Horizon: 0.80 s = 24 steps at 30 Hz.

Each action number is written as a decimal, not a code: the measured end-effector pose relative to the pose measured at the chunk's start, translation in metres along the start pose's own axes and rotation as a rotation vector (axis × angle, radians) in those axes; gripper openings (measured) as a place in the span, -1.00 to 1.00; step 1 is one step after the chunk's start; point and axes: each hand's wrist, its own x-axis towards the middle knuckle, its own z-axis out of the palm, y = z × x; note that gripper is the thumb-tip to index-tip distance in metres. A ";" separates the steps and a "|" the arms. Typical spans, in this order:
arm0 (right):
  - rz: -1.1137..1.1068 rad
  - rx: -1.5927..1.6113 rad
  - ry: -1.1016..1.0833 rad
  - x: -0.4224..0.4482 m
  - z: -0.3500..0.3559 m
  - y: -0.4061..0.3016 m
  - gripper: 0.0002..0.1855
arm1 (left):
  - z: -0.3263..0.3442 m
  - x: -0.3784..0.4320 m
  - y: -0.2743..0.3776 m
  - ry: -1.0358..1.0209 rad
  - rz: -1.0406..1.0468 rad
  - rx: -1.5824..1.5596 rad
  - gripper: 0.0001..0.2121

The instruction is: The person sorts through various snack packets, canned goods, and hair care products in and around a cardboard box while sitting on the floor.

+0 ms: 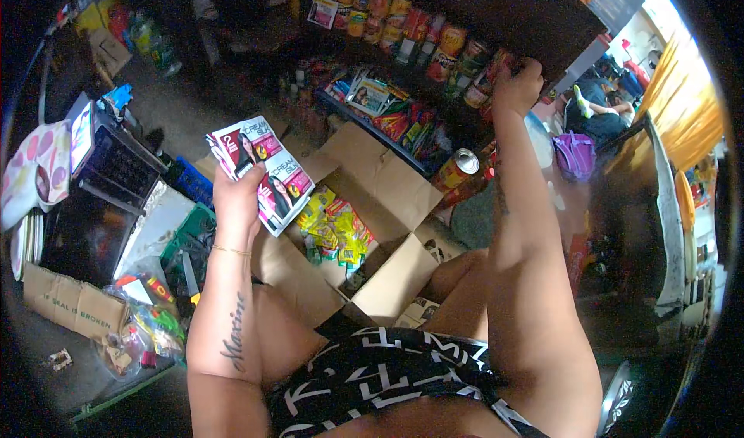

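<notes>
My left hand (237, 197) grips a stack of Cream Silk sachets (278, 176), thumb on top, above the left side of an open cardboard box (386, 173). Inside the box lie yellow, red and green sachets (337, 228). My right hand (519, 86) reaches up to the right end of a dark shelf, fingers curled beside red-labelled cans (481, 89). Its fingertips are partly hidden, so whether it holds one of them is not visible. The row of stacked cans (401, 16) runs left along the shelf, with another sachet pack (322, 12) at its far end.
Beyond the box stands a blue tray (372, 127) of colourful packets. A large can (465, 162) is right of it. At left are a lit screen (82, 130), a cardboard flap (75, 301) and plastic bags (145, 327). A purple bag (574, 154) and a reclining person (604, 106) are at right.
</notes>
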 end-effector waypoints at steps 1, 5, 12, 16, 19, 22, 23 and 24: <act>0.024 0.039 -0.005 -0.002 0.001 0.000 -0.56 | 0.002 -0.001 0.000 -0.004 0.002 -0.010 -0.67; 0.131 0.035 -0.158 -0.009 0.004 0.008 -0.63 | -0.002 0.000 0.001 -0.006 -0.007 -0.013 -0.66; 0.074 -0.092 -0.249 -0.008 0.008 0.019 -0.75 | -0.004 0.002 -0.002 0.008 0.015 -0.016 -0.67; 0.093 -0.076 -0.232 -0.007 0.005 0.020 -0.72 | -0.003 0.003 -0.006 0.005 -0.014 -0.042 -0.70; 0.143 -0.075 -0.228 -0.008 0.005 0.022 -0.68 | 0.000 0.002 -0.006 -0.011 -0.032 -0.053 -0.70; 0.147 -0.005 -0.274 -0.016 0.000 0.020 -0.65 | 0.000 0.001 -0.005 -0.025 -0.023 -0.036 -0.69; 0.145 -0.003 -0.281 -0.019 -0.002 0.017 -0.65 | 0.000 0.000 -0.003 0.000 -0.034 -0.029 -0.68; 0.142 -0.033 -0.297 -0.021 -0.003 0.014 -0.63 | -0.001 -0.001 -0.001 0.009 -0.037 -0.028 -0.68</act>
